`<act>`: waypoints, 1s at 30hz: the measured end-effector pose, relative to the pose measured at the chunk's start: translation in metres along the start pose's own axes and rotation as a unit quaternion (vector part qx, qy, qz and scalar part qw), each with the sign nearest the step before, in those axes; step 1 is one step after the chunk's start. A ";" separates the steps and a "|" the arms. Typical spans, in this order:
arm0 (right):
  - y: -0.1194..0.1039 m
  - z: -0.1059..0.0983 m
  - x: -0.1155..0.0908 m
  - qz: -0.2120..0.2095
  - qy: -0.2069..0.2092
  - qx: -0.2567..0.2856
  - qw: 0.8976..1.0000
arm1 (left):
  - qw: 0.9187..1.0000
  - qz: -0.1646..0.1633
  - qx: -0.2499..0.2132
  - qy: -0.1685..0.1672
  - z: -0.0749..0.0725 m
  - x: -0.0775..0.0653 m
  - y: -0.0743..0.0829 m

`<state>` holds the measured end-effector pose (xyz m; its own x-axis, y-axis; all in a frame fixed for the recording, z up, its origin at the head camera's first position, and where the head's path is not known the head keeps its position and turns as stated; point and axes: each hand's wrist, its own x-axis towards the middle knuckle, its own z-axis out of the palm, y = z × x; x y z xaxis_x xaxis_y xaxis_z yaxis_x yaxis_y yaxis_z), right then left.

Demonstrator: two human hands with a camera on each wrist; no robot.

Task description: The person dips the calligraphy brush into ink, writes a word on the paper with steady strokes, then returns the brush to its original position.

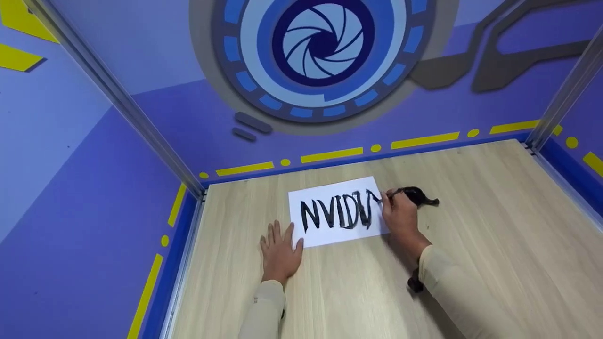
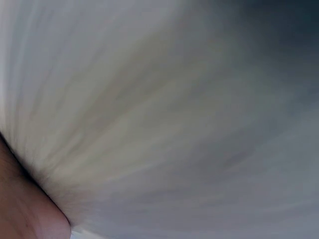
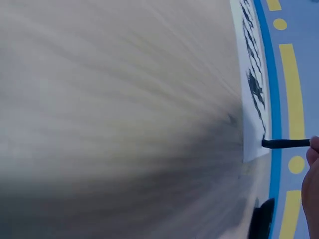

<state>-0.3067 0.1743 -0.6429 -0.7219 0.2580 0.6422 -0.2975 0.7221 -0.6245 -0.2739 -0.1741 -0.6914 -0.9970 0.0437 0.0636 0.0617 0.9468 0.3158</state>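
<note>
A white sheet of paper (image 1: pixel 325 236) lies on the table, bearing black painted letters (image 1: pixel 332 212) that read N, V, I, D, with further strokes at the right. My right hand (image 1: pixel 403 219) grips a dark brush (image 3: pixel 286 144), whose tip touches the paper near its right end in the right wrist view. Just beyond that hand sits a glossy black dish (image 1: pixel 414 194) with a narrow curved end, partly hidden by the hand. My left hand (image 1: pixel 281 254) rests with fingers spread at the paper's lower left edge. The left wrist view shows mostly blurred tabletop and a bit of skin.
The pale wooden table (image 1: pixel 348 292) meets a purple back wall (image 1: pixel 169 113) with yellow markings. Metal frame posts (image 1: pixel 127 103) stand at the back corners. A dark device (image 1: pixel 414 282) is strapped at my right wrist.
</note>
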 end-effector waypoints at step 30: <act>-0.018 -0.062 0.022 0.103 -0.173 -0.007 0.979 | 1.000 0.001 0.008 -0.001 0.004 0.001 -0.003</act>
<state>-0.2787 0.2064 -0.5897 -0.9353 0.1676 0.3116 -0.1161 0.6866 -0.7177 -0.2754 -0.1755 -0.6960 -0.9969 0.0464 0.0633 0.0634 0.9519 0.2997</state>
